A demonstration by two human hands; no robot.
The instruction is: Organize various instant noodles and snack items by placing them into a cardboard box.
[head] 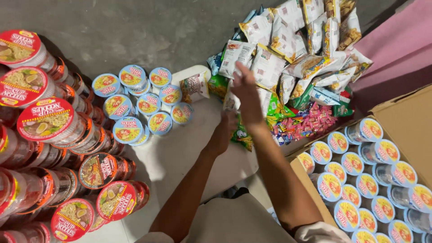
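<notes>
My right hand (245, 92) open, fingers spread, over the heap of snack packets (292, 54) | my left hand (223, 132) below it, grip unclear, nearest a green packet (242, 135) | blue-lidded cups (135, 105) left on the white surface (180, 153).

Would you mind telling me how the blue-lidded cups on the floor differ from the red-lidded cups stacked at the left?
The blue-lidded cups stand upright in a loose cluster, lids facing up; the red-lidded cups lie on their sides in stacked rows, lids facing outward. The blue-lidded cups look smaller across the lid than the red-lidded cups. Both kinds are round, sealed cups with a food picture on the lid.
</notes>
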